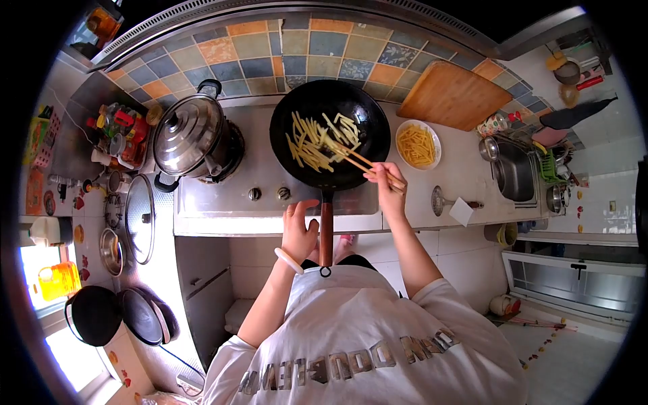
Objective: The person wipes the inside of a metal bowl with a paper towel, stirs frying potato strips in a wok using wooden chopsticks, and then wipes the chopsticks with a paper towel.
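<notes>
The right hand (pixel 387 183) gripped chopsticks (pixel 358 158) in the potato sticks (pixel 309 142), inside the pan (pixel 324 96) at twelve o'clock. The left hand (pixel 298 229) was loosely open beside the handle (pixel 327 233). A hard push could spin the unheld pan.

Pot (pixel 192 138) and wok (pixel 373 121) flank a narrow gap
</notes>
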`<move>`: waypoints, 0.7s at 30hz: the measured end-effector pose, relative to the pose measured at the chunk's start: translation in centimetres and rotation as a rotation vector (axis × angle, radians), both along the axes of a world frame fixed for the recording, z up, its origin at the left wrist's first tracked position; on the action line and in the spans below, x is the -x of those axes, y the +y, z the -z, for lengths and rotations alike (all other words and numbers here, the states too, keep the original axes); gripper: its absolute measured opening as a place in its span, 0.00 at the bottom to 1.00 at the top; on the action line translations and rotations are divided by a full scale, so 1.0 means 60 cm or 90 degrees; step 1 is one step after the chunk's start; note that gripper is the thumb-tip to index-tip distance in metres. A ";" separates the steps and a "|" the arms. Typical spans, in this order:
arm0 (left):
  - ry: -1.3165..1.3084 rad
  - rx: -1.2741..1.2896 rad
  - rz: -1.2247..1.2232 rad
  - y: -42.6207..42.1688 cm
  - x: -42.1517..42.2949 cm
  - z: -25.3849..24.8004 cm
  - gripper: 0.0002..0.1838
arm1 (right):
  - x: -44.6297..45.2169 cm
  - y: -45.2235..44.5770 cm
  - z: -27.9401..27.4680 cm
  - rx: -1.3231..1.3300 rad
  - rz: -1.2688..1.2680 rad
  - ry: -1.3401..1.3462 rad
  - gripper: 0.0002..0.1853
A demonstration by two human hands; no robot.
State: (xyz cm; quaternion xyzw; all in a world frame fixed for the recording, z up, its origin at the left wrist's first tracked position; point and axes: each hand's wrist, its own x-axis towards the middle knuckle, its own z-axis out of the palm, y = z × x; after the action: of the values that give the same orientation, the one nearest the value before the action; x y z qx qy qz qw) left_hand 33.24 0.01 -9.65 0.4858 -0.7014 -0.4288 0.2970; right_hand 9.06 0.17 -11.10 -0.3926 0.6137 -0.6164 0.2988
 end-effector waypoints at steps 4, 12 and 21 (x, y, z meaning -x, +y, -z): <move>0.004 0.002 0.004 -0.001 0.002 -0.003 0.22 | 0.007 -0.002 0.002 0.001 -0.023 0.046 0.12; -0.004 -0.006 0.005 0.000 0.000 -0.008 0.23 | 0.031 0.001 -0.010 0.014 -0.001 -0.067 0.13; -0.008 -0.020 -0.004 0.000 0.002 0.003 0.23 | 0.026 -0.002 0.007 0.064 0.065 -0.074 0.16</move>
State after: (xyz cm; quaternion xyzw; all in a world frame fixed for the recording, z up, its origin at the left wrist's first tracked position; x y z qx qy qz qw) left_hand 33.13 0.03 -9.81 0.4954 -0.6950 -0.4356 0.2861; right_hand 7.49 0.03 -11.51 -0.3391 0.5827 -0.6825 0.2823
